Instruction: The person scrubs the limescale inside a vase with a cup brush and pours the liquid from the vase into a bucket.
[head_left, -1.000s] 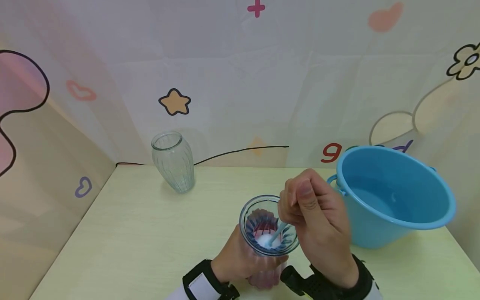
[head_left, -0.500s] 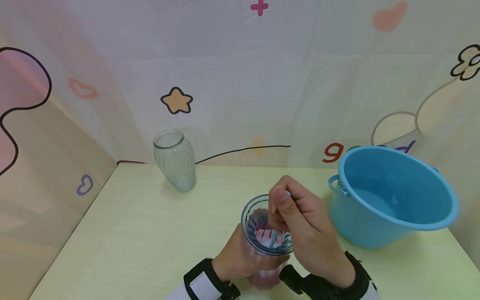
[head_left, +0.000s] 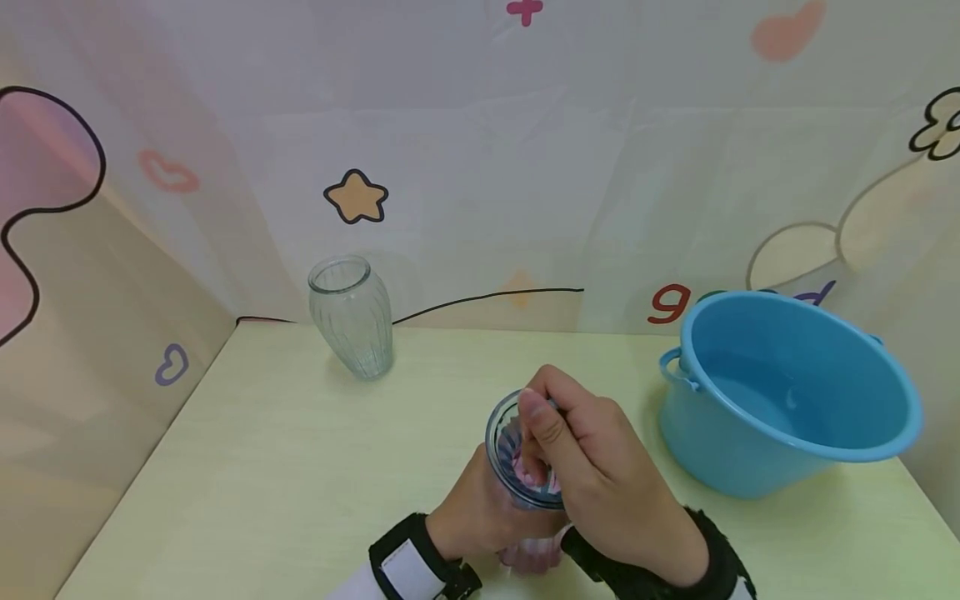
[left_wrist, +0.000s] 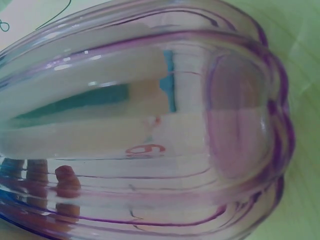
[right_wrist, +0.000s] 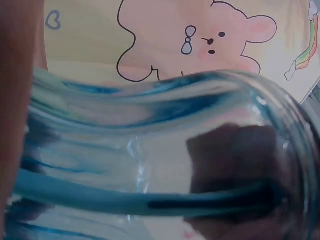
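A ribbed, pink-tinted glass vase (head_left: 501, 433) stands near the table's front edge. My left hand (head_left: 480, 508) grips its body from the left. My right hand (head_left: 592, 483) is fisted over the vase mouth, thumb on top, and holds a thin light-blue stick that goes down into the vase. From the head view the hand hides almost all of the stick. In the right wrist view the vase rim (right_wrist: 280, 115) fills the frame and the stick (right_wrist: 100, 200) shows as a blue band through the glass. In the left wrist view only the vase wall (left_wrist: 150, 125) is seen, very close.
A clear ribbed vase (head_left: 351, 317) stands at the back left by the wall. A blue bucket (head_left: 885, 450) with water in it sits at the right, close to my right hand. The pale table (head_left: 300, 467) has a cartoon-printed backdrop on its far and left sides.
My right hand has moved left and down over the vase mouth. The stick and its white tip, visible inside the vase before, are now hidden. My left hand keeps its grip.
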